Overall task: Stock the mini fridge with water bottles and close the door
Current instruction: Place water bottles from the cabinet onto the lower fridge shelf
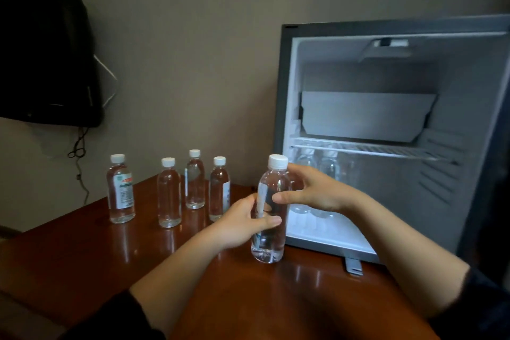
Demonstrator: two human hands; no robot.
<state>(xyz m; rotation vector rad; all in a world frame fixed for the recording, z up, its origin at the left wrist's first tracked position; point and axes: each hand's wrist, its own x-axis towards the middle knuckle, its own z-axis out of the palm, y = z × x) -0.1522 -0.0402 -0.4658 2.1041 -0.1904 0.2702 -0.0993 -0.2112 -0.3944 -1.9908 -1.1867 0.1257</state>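
A clear water bottle (271,232) with a white cap is upright just in front of the mini fridge's left edge, its base at or just above the table. My left hand (242,222) grips its middle from the left. My right hand (311,190) holds its upper part from the right, thumb in front. The mini fridge (284,85) stands open on the right; its door is out of sight. Two bottles (317,165) stand inside on its floor, under the wire shelf (367,150). Several more white-capped bottles (169,193) stand on the table to the left.
The table (82,251) is dark red polished wood, with its left edge running diagonally. A black bag (47,58) hangs on the wall at upper left, with cables dangling below it. A metal hinge bracket (352,266) sticks out at the fridge's front bottom edge.
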